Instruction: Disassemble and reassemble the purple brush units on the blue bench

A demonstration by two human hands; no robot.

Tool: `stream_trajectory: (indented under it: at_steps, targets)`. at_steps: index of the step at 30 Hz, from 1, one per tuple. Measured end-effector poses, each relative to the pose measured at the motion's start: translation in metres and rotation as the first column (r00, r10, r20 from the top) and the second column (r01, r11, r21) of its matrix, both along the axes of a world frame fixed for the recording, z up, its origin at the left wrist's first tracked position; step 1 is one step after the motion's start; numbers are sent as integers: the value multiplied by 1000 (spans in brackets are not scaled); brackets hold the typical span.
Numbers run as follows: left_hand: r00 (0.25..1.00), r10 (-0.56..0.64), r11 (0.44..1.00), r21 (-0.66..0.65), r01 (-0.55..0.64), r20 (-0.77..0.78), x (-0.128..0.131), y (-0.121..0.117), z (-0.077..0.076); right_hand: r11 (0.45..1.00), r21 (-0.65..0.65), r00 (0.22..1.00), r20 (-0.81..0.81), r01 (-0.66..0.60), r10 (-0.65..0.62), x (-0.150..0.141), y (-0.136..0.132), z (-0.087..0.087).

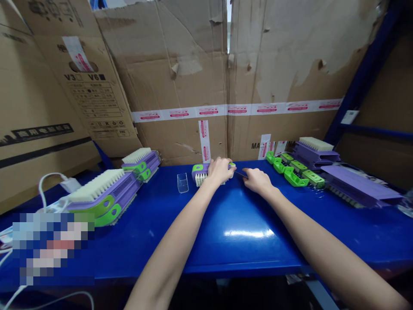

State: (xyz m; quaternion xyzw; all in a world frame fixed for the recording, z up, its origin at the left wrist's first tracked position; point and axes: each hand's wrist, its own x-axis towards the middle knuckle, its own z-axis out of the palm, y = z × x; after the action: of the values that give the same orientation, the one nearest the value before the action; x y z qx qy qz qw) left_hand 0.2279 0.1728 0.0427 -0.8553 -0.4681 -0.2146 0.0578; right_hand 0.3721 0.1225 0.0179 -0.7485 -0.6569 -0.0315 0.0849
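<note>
In the middle of the blue table lies a purple brush (197, 170) with green end pieces and pale bristles along its near side. My left hand (221, 170) is closed over its right half and hides that part. A thin dark rod-shaped tool (240, 174) sticks out of my right hand (258, 180), whose fingers are wrapped around its hidden rear end. The tool's tip points left, at the brush's right end; whether it touches, I cannot tell. Left of the brush stands a small clear plastic box (182, 183).
Stacked purple brushes (106, 189) sit at left, with another stack (142, 163) behind. At right are loose green end pieces (295, 177) and purple housings (358, 183). A cardboard wall (180, 86) closes off the back. White cables (41, 185) hang at far left.
</note>
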Motion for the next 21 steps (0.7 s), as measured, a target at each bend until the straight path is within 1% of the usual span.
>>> stream_trajectory:
  at_steps: [3,6,8,9,10,11,13,14,15,17,19,21]
  targets:
    - [1000,-7,999,-44,8,21,6,-2,0,1000,-2,1000,12,4,-4,0,-1,0]
    - [1000,-11,999,-32,11,22,9,-5,-1,1000,14,1000,9,14,-15,1,-1,-1]
    - [997,-35,999,14,35,72,9,-7,-1,997,75,1000,-21,-3,4,1,0,-1]
    - [992,-56,998,46,51,116,10,-8,0,989,140,998,-46,-41,48,1,0,-1]
    - [983,-79,995,78,67,168,10,-9,1,969,226,990,-75,-98,117,1,1,-1]
    - [970,-100,991,105,78,222,10,-10,3,933,323,974,-103,-160,203,0,2,-2]
    - [939,-121,988,127,84,321,9,-10,6,833,488,916,-151,-259,372,-1,4,-3]
    - [925,-126,989,113,91,359,8,-10,8,793,542,885,-177,-278,431,-2,4,-3]
    - [913,-137,990,83,113,384,7,-9,9,770,575,859,-210,-277,466,-3,5,-4]
    - [899,-181,981,11,192,398,3,-7,12,760,602,829,-277,-244,486,-6,6,-6]
    - [897,-232,964,-31,263,377,-3,-6,14,771,605,817,-330,-200,472,-10,5,-8]
    - [911,-242,963,-30,267,334,-13,-6,17,780,602,815,-357,-173,457,-14,3,-9]
